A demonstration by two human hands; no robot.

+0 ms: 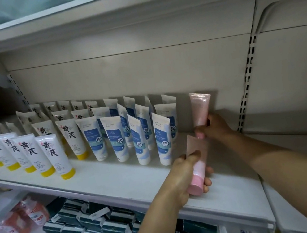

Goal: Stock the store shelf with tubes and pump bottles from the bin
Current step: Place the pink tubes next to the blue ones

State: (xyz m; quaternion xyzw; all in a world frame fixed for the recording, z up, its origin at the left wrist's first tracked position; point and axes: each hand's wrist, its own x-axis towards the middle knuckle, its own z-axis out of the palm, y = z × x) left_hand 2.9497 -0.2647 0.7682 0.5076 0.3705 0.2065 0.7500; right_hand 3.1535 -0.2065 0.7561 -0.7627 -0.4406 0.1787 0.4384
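Two pink tubes are in my hands over the white shelf [118, 178]. My right hand [213, 127] grips the lower end of an upright pink tube [200, 108] near the back panel, just right of the blue-and-white tubes [163, 137]. My left hand [186, 175] holds a second pink tube [197, 161] by its cap end, tilted, above the shelf's front part. Rows of white tubes with yellow caps [54, 154] stand cap-down on the left.
The shelf's right part [239, 183] is bare up to the slotted upright [245, 89]. Below, dark green boxes [97, 224] and orange-pink packets [29, 216] fill the lower shelf. Another shelf [91, 11] hangs overhead.
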